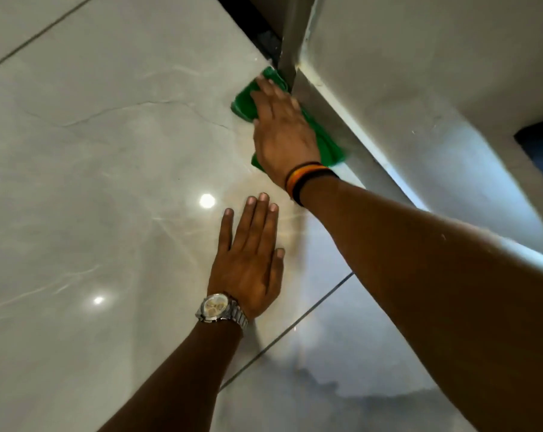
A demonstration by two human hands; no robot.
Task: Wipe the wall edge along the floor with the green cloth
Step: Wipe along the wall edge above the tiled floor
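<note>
A green cloth (246,101) lies on the glossy floor tile right against the grey skirting strip (329,110) at the foot of the white wall (404,73). My right hand (281,129) presses flat on top of the cloth, fingers pointing toward the wall corner, and covers the cloth's middle. A striped band circles that wrist. My left hand (249,260) rests palm down on the tile nearer to me, fingers spread, holding nothing, with a metal watch on its wrist.
The marble-look floor (108,182) stretches out to the left, with a dark grout line (295,325) crossing near my left wrist. A vertical grey trim (290,35) rises at the wall corner beside a dark gap (251,23). A dark opening (541,148) sits in the wall at far right.
</note>
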